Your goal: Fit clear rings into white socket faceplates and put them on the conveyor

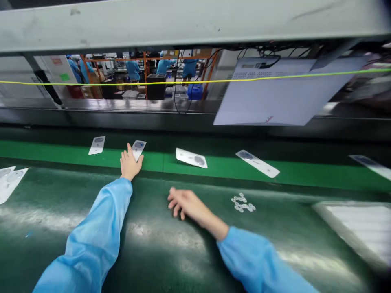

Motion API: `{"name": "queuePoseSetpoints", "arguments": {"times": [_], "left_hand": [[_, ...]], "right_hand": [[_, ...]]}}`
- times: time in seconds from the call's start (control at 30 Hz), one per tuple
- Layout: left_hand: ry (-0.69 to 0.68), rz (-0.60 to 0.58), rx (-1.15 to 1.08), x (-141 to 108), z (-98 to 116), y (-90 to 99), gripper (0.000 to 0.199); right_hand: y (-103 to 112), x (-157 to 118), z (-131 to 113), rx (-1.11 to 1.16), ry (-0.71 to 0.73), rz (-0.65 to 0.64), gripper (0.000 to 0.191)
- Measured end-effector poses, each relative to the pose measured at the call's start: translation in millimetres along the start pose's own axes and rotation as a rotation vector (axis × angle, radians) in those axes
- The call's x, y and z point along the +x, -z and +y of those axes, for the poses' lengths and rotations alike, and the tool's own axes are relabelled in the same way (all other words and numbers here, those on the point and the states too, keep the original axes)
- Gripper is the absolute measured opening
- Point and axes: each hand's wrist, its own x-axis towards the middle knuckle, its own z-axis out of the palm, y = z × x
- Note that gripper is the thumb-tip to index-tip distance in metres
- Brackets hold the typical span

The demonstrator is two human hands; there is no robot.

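My left hand point(130, 163) reaches over the green belt, fingers stretched out and apart. Its fingers overlap a white rectangular plate with a dark round spot point(139, 147); whether they press on it I cannot tell. My right hand point(187, 202) hovers near or rests on the dark green table, its fingers loosely bent with gaps between them and nothing visible in them. Beyond it, a similar white plate point(189, 157) lies askew on the belt. To its right sits a loose cluster of small clear-white rings point(242, 203).
The belt point(159, 162) carries more white plates, one at left point(97, 145) and one at right point(257, 162). Overlapping plates point(12, 183) lie at the table's left edge. A blurred white tray point(363, 228) stands at right. A paper sheet point(275, 93) and yellow-green cord point(195, 81) hang ahead.
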Motion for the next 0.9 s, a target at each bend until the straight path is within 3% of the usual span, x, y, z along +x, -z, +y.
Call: {"name": "queuePoseSetpoints", "arguments": {"times": [0.07, 0.13, 0.2, 0.27, 0.33, 0.43, 0.53, 0.6, 0.73, 0.9], "left_hand": [[0.078, 0.001, 0.008, 20.8, 6.4, -3.3, 0.085], [0.131, -0.031, -0.011, 39.5, 16.2, -0.5, 0.088], [0.145, -0.088, -0.054, 51.2, 28.8, 6.2, 0.087], [0.129, -0.168, -0.116, 47.8, 42.5, 11.0, 0.078], [0.101, -0.270, -0.193, 22.7, 53.4, 10.1, 0.063], [0.067, -0.480, -0.322, -50.0, 59.0, 1.5, 0.051], [0.092, -0.760, -0.479, -126.8, 57.4, -3.9, 0.051], [0.159, -0.858, -0.594, -158.9, 57.3, -5.0, 0.049], [0.375, -0.772, -0.870, -175.3, 60.8, -10.1, 0.059], [0.561, -0.683, -1.042, -174.8, 65.2, -17.4, 0.069]], "right_hand": [[-20.8, -21.0, 29.5, -0.119, 0.192, 0.044, 0.059], [-31.3, -36.2, 48.6, -0.155, 0.289, 0.058, 0.058], [-31.3, -40.5, 53.3, -0.078, 0.272, 0.029, 0.057], [-23.9, -35.6, 47.7, 0.080, 0.232, 0.040, 0.055], [-13.1, -27.9, 38.9, 0.251, 0.200, 0.099, 0.059], [1.8, -25.9, 32.1, 0.373, 0.183, 0.147, 0.074], [8.7, -41.7, 37.0, 0.288, 0.210, 0.059, 0.060], [9.1, -57.5, 43.2, 0.194, 0.203, -0.041, 0.052], [6.2, -79.9, 50.4, 0.016, 0.126, -0.197, 0.048], [5.9, -86.6, 45.9, -0.133, 0.136, -0.180, 0.042]]}}
